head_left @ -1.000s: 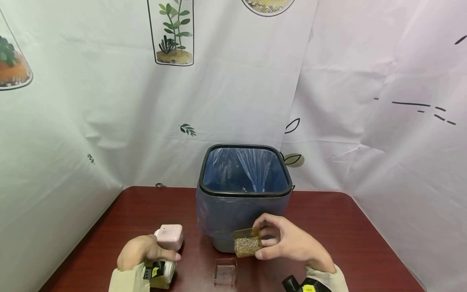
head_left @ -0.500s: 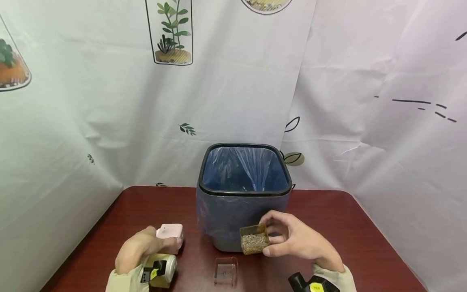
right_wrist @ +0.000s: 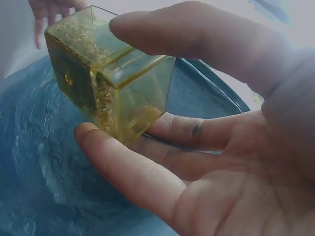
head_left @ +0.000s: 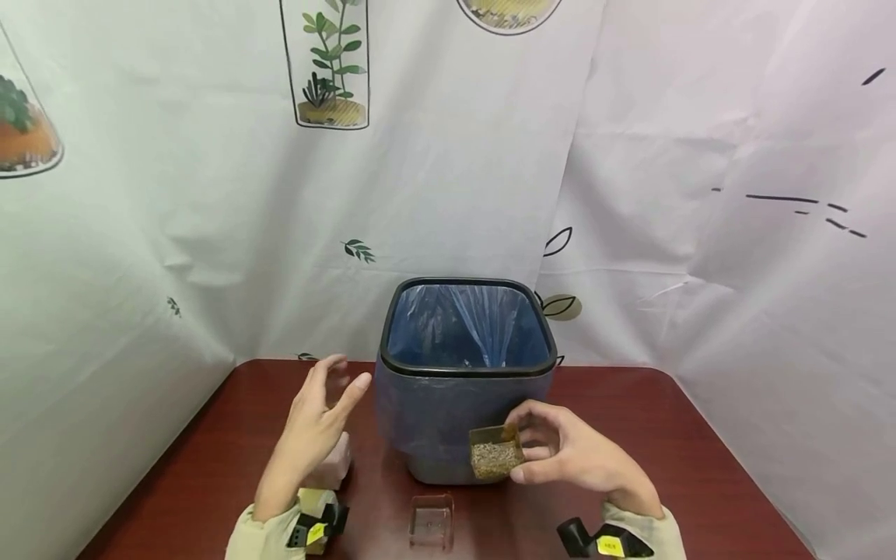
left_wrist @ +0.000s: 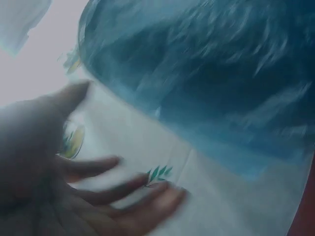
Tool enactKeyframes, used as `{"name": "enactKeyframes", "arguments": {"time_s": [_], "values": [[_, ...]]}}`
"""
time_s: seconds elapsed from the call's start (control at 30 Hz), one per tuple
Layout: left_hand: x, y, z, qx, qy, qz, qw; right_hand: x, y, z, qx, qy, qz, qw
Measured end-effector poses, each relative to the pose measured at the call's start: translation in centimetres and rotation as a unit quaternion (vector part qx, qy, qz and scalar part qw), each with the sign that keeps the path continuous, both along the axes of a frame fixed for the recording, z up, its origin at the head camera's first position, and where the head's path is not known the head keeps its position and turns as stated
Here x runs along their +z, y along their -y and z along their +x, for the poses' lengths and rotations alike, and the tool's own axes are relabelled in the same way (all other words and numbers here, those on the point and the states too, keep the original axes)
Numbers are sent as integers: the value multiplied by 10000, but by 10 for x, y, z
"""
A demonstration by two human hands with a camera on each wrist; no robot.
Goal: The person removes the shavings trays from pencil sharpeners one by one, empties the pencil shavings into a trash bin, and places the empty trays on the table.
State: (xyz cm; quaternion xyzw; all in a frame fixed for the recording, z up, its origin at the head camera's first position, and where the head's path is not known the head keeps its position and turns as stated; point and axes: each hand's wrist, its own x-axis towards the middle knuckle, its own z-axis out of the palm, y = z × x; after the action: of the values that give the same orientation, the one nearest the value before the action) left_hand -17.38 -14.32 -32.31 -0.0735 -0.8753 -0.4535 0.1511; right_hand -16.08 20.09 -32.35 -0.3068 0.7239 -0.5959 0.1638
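My right hand [head_left: 581,459] pinches a small see-through amber box [head_left: 495,455] between thumb and fingers, in front of the bin. Fine tan, grainy stuff lies in the box, which tilts in the right wrist view. My left hand [head_left: 315,424] is raised to the left of the bin, fingers spread and loosely bent, holding nothing; it is blurred in the left wrist view. The trash bin [head_left: 462,420], with a black rim and a bluish plastic liner, stands at the middle of the table. A small clear reddish box [head_left: 431,521] sits on the table before it.
Under my left forearm stand a pale pink container [head_left: 336,464] and a yellowish one [head_left: 316,502], both partly hidden. The dark red table [head_left: 616,412] meets white printed cloth [head_left: 210,233] at the back and sides.
My left hand has lifted from the pink container and moved up beside the bin, its fingers opening. My right hand has shifted slightly right with the amber box.
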Motion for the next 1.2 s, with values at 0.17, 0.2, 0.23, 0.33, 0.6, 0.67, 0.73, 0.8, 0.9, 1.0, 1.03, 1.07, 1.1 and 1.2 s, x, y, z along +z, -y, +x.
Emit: {"name": "enactKeyframes", "arguments": {"time_s": [0.17,0.2,0.23,0.33,0.6,0.67,0.73,0.8,0.9,1.0,1.03,1.07,1.1,1.2], "values": [[-5,-19,-5,-294,-1051,175,9939,-2,-2,-1,-64,44,98,9999],[-6,-23,-7,-311,-1263,170,9914,-2,-3,-1,-87,-16,87,9999],[-6,-26,-9,-337,-1484,173,9882,-2,-4,-2,-103,-63,66,9999],[-7,-35,-15,-450,-2073,184,9771,-1,-5,-3,-84,-109,-1,9999],[-4,-45,-26,-807,-2674,181,9600,-2,-7,-4,-79,86,-118,9999],[1,-47,-22,-850,-2602,236,9615,-2,-9,-5,-44,71,-228,9997],[10,-50,-14,-870,-2491,310,9641,-1,-11,-5,-9,44,-323,9995],[17,-53,-6,-854,-2380,389,9667,0,-12,-4,60,16,-441,9990],[23,-56,1,-792,-2301,507,9686,1,-12,-5,127,-57,-488,9987],[23,-56,3,-714,-2293,589,9689,1,-11,-7,23,-132,-360,9993],[23,-56,4,-689,-2277,603,9694,1,-11,-7,-4,-168,-323,9993],[24,-56,4,-678,-2246,620,9701,1,-11,-7,-42,-180,-290,9994],[24,-56,4,-676,-2217,628,9707,1,-11,-7,-86,-177,-260,9995],[24,-56,4,-704,-2151,656,9718,1,-9,-6,-167,-155,-223,9995]]}}
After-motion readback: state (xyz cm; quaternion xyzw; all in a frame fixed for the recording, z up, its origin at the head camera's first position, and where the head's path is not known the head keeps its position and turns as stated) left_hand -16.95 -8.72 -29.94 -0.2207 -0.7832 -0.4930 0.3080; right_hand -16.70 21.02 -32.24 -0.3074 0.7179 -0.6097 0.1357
